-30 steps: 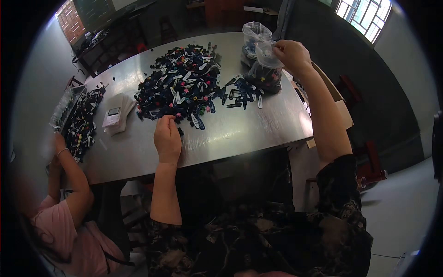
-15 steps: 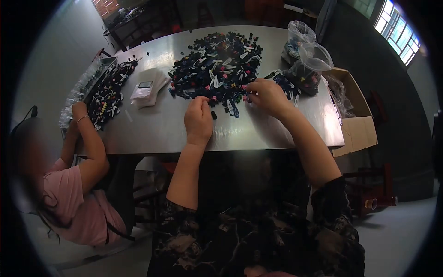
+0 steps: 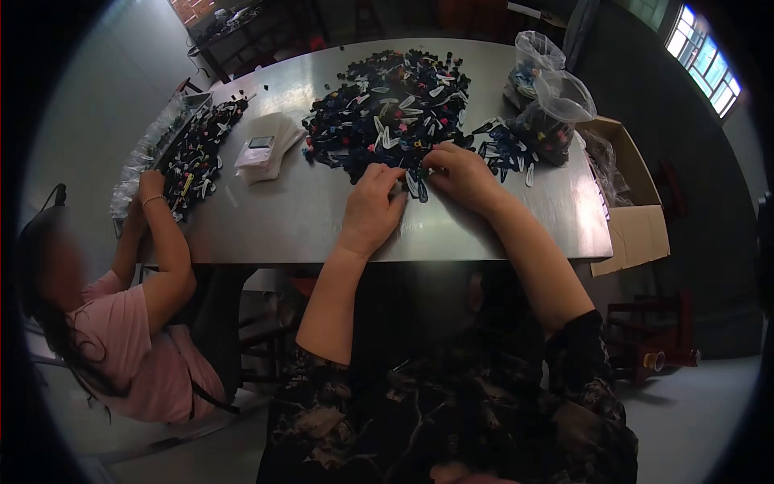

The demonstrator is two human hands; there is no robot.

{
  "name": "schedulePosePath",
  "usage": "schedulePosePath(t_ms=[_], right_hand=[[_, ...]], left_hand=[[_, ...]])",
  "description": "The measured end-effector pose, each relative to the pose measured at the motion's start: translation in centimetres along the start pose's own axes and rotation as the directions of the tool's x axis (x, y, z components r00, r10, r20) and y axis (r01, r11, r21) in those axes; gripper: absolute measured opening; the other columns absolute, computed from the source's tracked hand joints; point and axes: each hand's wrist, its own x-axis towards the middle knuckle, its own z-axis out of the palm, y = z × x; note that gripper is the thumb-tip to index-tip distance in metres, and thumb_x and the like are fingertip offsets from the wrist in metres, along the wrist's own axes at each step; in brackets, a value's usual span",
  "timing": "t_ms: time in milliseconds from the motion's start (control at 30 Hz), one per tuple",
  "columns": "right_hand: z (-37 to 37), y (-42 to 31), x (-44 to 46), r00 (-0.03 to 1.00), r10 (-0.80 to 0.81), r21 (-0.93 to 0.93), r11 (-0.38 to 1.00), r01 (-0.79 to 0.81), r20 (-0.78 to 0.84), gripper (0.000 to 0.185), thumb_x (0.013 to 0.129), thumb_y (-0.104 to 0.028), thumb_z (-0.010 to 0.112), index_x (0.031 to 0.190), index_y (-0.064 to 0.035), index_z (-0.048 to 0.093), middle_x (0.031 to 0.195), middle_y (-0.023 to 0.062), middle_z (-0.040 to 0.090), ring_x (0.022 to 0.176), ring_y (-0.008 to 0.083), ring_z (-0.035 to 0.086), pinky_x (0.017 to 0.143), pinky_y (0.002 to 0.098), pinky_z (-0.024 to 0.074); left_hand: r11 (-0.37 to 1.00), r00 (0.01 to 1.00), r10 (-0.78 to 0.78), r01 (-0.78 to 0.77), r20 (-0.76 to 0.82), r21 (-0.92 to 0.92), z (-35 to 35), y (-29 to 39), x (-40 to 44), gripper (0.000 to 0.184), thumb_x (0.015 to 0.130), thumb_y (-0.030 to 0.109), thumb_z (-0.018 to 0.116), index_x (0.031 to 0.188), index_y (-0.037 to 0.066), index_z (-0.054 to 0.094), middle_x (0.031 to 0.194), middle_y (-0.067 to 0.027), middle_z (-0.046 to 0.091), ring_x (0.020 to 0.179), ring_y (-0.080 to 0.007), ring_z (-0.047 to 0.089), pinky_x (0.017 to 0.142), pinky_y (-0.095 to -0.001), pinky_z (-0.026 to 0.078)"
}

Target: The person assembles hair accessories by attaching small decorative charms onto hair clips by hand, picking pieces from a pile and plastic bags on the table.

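Note:
A big heap of hair clips, mostly dark with white and pink ones among them, spreads over the metal table. My left hand is at the heap's near edge, its fingers curled together; whatever lies in them is hidden. Close by on the right, my right hand has thumb and fingertips drawn together at the same edge, and I cannot make out what they hold. Between the two hands lie a few snap hair clips, dark and white. A smaller group of dark clips lies beyond my right hand.
A stack of clear plastic sleeves stands left of the heap. Clear bags of clips stand at the right, beside an open cardboard box. A co-worker in pink handles another clip pile at the left end of the table.
My left hand has moved right, closer to my right hand, along the near edge of the heap. The whole view has shifted slightly.

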Motion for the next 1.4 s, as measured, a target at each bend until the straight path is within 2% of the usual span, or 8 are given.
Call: schedulePosePath(t_ms=[467,733,900,967,1033,1200,1333,1400], right_hand=[[0.7,-0.2,0.0,0.998,-0.046,-0.062,0.997,0.049,0.037,0.021,0.082,-0.015,0.069,0.103,-0.0141,0.068,0.099,0.0115,0.061,0.092,0.0346,0.065,0.081,0.0441,0.0529],[0.9,-0.5,-0.2,0.992,-0.121,-0.038,0.992,0.120,-0.025,0.013,0.082,-0.017,0.070,0.095,-0.0153,0.073,0.089,0.0094,0.063,0.086,0.0325,0.066,0.076,0.0433,0.0533],[0.8,-1.3,0.2,0.987,-0.118,0.205,0.969,0.138,-0.105,0.018,0.083,-0.011,0.073,0.101,-0.0079,0.072,0.090,0.0105,0.066,0.083,0.0281,0.065,0.074,0.0376,0.0522],[0.9,-1.9,0.1,0.997,-0.037,0.374,0.925,0.061,-0.072,0.017,0.086,-0.012,0.072,0.102,-0.0050,0.072,0.088,0.0074,0.068,0.077,0.0185,0.065,0.070,0.0321,0.0521],[0.5,-2.7,0.1,0.946,0.186,0.593,0.742,-0.312,0.265,0.017,0.089,-0.013,0.071,0.102,-0.0032,0.072,0.086,0.0047,0.069,0.072,0.0108,0.063,0.066,0.0278,0.0517],[-0.2,-2.9,0.0,0.934,0.211,0.532,0.776,-0.339,0.287,0.016,0.089,-0.011,0.072,0.102,-0.0017,0.072,0.082,0.0043,0.069,0.066,0.0096,0.062,0.061,0.0253,0.0515],[-3.2,-2.5,0.1,0.945,0.324,0.687,0.696,-0.211,-0.038,0.016,0.087,-0.008,0.074,0.101,0.0003,0.071,0.083,0.0051,0.070,0.069,0.0106,0.065,0.063,0.0251,0.0520],[-6.6,-0.3,0.5,0.860,0.273,0.437,0.897,-0.066,-0.431,0.016,0.087,-0.007,0.074,0.101,0.0005,0.071,0.084,0.0053,0.070,0.073,0.0111,0.066,0.067,0.0252,0.0528]], left_hand=[[0.995,0.999,0.014,-0.009,-0.042,0.103,0.3,-0.1,-0.1,0.018,0.087,0.004,0.061,0.105,0.006,0.062,0.102,-0.0142,0.059,0.094,-0.0376,0.062,0.080,-0.0453,0.051],[0.987,0.985,-0.156,0.158,-0.071,0.025,0.1,0.5,-0.2,0.027,0.087,0.014,0.068,0.112,0.005,0.063,0.111,-0.0130,0.058,0.097,-0.0342,0.063,0.082,-0.0411,0.052],[0.993,0.994,0.098,-0.094,-0.054,0.073,-0.4,1.2,0.3,0.035,0.080,0.013,0.074,0.113,0.004,0.064,0.111,-0.0119,0.059,0.096,-0.0309,0.062,0.082,-0.0379,0.051],[0.994,0.990,0.111,-0.112,-0.091,-0.005,-0.5,1.8,0.3,0.029,0.080,0.005,0.073,0.107,0.003,0.063,0.103,-0.0118,0.062,0.091,-0.0302,0.062,0.077,-0.0374,0.052],[0.991,0.989,0.112,-0.118,-0.092,-0.059,-0.1,1.5,0.0,0.026,0.081,0.003,0.072,0.105,0.002,0.063,0.101,-0.0122,0.062,0.087,-0.0302,0.062,0.074,-0.0369,0.052],[0.979,0.981,0.191,-0.193,-0.040,-0.071,0.2,0.9,-0.1,0.019,0.083,0.000,0.069,0.100,0.002,0.061,0.096,-0.0135,0.061,0.077,-0.0294,0.063,0.068,-0.0353,0.052],[0.988,0.989,0.114,-0.123,-0.091,-0.096,0.3,0.9,0.1,0.017,0.085,-0.001,0.066,0.101,0.001,0.061,0.096,-0.0135,0.060,0.074,-0.0283,0.062,0.068,-0.0350,0.052],[0.993,0.992,0.070,-0.079,-0.106,-0.086,0.3,0.7,0.0,0.016,0.085,0.000,0.066,0.101,0.001,0.061,0.095,-0.0134,0.060,0.073,-0.0280,0.062,0.067,-0.0352,0.052]])
